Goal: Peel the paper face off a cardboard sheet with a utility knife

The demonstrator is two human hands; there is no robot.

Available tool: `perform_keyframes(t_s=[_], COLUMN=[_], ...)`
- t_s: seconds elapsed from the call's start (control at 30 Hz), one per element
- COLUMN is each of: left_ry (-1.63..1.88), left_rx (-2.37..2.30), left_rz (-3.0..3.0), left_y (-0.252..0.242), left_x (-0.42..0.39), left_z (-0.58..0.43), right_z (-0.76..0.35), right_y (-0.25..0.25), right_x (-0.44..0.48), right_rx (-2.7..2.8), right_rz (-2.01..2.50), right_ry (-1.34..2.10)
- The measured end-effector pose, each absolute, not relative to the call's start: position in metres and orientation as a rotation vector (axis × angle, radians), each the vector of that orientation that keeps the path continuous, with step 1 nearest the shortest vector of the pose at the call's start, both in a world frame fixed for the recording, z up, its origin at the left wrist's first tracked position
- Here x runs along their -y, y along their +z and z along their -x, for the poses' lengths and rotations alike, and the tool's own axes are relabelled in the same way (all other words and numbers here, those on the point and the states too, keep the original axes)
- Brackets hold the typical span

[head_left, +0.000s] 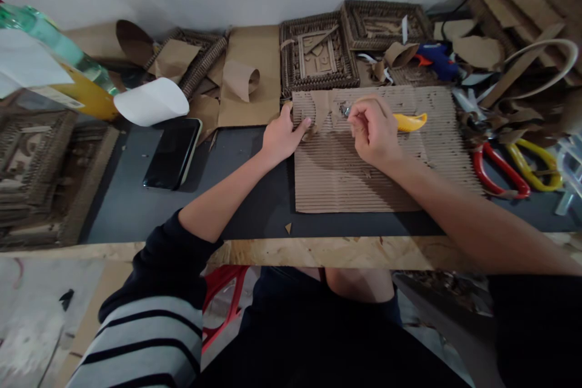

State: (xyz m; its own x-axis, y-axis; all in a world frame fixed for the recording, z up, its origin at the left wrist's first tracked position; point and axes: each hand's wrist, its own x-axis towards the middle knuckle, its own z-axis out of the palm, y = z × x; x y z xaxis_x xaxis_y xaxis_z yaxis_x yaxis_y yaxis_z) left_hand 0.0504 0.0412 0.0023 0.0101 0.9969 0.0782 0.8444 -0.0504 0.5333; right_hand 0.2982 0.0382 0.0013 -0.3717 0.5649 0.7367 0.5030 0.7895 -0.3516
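Note:
A sheet of corrugated cardboard (345,176) lies on the dark table top (150,206). My left hand (282,136) presses on the sheet's upper left edge, fingers curled against it. My right hand (375,132) is closed around a yellow utility knife (410,122), whose blade end points left toward a torn flap of brown paper (324,110) on the sheet. The knife's yellow tail sticks out to the right of my fist.
A black phone (173,153) lies left of my arm. Red scissors (498,170) and yellow scissors (539,163) sit at the right. Corrugated cardboard frames (318,54) line the wall, with scraps, a white paper roll (152,101) and a green bottle (59,45).

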Motion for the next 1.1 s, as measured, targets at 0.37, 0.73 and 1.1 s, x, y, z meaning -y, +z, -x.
perform_keyframes(t_s=[0.37, 0.73, 1.1], left_ry=[0.725, 0.692, 0.726], left_rx=[-1.879, -1.866, -1.829], left_rz=[-1.928, -1.915, -1.884], left_y=[-0.004, 0.003, 0.004], left_x=[-0.045, -0.042, -0.042], left_z=[-0.049, -0.051, -0.049], right_z=[-0.319, -0.323, -0.319], right_y=[0.031, 0.042, 0.049], right_x=[-0.040, -0.041, -0.038], right_rx=[2.108, 2.287, 2.399], right_rz=[1.629, 1.590, 1.683], right_ry=[-0.202, -0.171, -0.208])
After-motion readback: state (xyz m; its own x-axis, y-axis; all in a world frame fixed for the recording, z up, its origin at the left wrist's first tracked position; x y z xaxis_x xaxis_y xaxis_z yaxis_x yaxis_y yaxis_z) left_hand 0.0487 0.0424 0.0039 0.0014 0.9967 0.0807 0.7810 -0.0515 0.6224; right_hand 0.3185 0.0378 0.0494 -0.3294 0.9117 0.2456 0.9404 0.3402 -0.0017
